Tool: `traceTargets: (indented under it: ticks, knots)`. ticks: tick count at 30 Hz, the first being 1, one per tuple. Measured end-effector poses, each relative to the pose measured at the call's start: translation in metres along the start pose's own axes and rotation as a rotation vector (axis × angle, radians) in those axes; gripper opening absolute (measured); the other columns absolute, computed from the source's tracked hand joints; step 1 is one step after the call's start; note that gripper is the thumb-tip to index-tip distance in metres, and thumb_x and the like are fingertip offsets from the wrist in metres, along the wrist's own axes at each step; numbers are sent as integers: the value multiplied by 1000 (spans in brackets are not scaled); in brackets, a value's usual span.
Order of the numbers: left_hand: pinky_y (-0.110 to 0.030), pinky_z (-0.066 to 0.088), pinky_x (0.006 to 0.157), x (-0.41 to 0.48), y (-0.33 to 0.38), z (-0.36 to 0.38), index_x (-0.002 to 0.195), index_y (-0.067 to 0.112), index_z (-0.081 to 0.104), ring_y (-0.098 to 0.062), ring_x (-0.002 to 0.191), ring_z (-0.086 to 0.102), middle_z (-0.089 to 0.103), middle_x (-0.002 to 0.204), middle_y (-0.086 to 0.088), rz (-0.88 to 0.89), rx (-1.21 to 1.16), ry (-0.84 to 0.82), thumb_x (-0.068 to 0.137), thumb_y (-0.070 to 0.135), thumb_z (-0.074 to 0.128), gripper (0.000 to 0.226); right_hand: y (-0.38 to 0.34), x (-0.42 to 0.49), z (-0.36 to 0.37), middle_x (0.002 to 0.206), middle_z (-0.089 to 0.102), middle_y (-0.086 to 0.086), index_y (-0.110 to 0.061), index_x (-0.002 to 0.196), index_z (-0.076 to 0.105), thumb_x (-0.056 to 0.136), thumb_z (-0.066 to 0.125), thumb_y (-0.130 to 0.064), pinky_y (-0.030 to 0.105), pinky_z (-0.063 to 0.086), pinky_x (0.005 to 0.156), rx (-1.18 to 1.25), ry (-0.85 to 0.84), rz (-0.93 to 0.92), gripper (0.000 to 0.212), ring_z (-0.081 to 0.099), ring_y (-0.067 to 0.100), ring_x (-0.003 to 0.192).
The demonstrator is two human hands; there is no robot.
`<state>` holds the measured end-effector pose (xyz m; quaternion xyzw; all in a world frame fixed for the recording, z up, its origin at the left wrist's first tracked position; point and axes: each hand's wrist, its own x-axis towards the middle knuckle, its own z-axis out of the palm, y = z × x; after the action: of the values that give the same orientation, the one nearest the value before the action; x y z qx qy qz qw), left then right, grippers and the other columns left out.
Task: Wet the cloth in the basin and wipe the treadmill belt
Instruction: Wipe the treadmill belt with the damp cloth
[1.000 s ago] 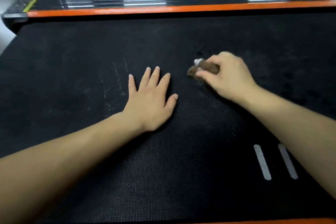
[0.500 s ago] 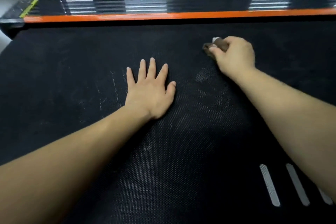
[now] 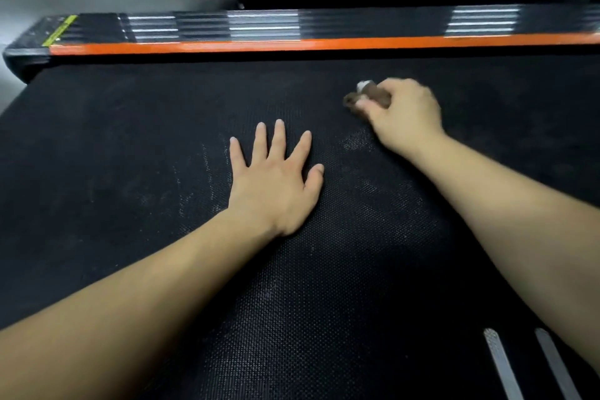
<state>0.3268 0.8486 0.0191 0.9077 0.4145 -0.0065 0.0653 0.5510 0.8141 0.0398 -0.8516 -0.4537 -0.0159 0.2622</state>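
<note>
Under my flat left hand the treadmill belt looks matt and finely dimpled, my right hand grips a soft brown cloth, and the upper-frame side rail is glossy, ribbed plastic.

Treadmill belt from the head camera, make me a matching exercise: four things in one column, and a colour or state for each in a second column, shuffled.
Column one
1. left hand
2. right hand
3. cloth
4. rail stripe

Column two
A. orange, along the far edge of the treadmill belt
B. brown, bunched up
C. flat on the belt, fingers spread
D. gripping the cloth

Pairs: 1-C, 2-D, 3-B, 4-A
</note>
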Motion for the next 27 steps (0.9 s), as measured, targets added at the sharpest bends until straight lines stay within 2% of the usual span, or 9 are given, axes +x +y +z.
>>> traceTargets:
  ticks: [3, 5, 9, 12, 14, 16, 21, 25, 27]
  knots:
    - [-65, -9, 118, 2, 2, -3, 158, 41, 5, -29, 154, -13, -5, 169, -3, -11, -10, -19, 97, 65, 11, 66, -8, -16, -4, 87, 64, 2, -25, 92, 71, 84, 64, -54, 35, 49, 74, 62, -175, -188, 31, 60, 23, 84]
    - [-66, -9, 117, 6, 4, -6, 158, 42, 9, -30, 154, -11, -1, 169, -4, -33, -24, -36, 97, 66, 14, 66, -1, 3, -6, 91, 64, 3, -25, 95, 71, 83, 65, -53, 34, 48, 75, -1, -120, -180, 31, 60, 25, 88]
    - [-72, -10, 113, 20, 19, -11, 155, 43, 21, -34, 152, -5, 9, 166, -7, -139, -114, -26, 95, 70, 19, 65, 15, 47, 2, 102, 69, 6, -21, 97, 68, 86, 61, -54, 35, 47, 78, -15, 102, 125, 36, 64, 31, 98]
    - [-75, -12, 109, 29, 35, -6, 156, 43, 18, -34, 153, -8, 6, 168, -6, -193, -124, -6, 94, 71, 16, 68, -3, 40, 20, 102, 70, 6, -24, 100, 69, 84, 60, -56, 36, 49, 80, -9, 43, -17, 37, 64, 30, 98]
    - [-75, -14, 108, 30, 38, -1, 158, 41, 8, -35, 153, -15, -4, 169, -7, -181, -73, -9, 93, 73, 11, 73, -10, 35, 21, 98, 68, 3, -27, 98, 69, 83, 62, -57, 36, 50, 79, 15, -84, -159, 34, 61, 26, 94]
    - [-74, -14, 109, 30, 37, 2, 158, 40, 3, -36, 152, -18, -8, 169, -8, -160, -50, 3, 92, 74, 7, 75, -3, 48, 16, 99, 68, 1, -28, 97, 68, 82, 62, -58, 36, 49, 79, -7, -109, -178, 33, 61, 24, 94]
    - [-69, -14, 113, 29, 37, 3, 159, 37, -1, -34, 151, -22, -12, 168, -10, -112, -37, 26, 93, 71, 5, 74, 10, 89, 17, 110, 70, 3, -27, 111, 69, 86, 63, -54, 37, 50, 85, 3, 56, 64, 37, 63, 29, 105]
    - [-62, -12, 118, 30, 40, 3, 159, 37, 2, -30, 153, -19, -8, 169, -8, -20, -29, 44, 95, 69, 7, 72, -4, 78, 32, 101, 70, 4, -26, 100, 70, 81, 63, -60, 38, 51, 81, 28, -29, -150, 39, 63, 29, 97]
    - [-59, -11, 119, 29, 39, 3, 159, 38, 4, -28, 153, -17, -6, 169, -6, 28, -33, 44, 95, 70, 10, 72, 2, 85, 29, 100, 70, 4, -26, 98, 70, 79, 65, -58, 37, 50, 79, 38, -42, -155, 38, 63, 30, 97]
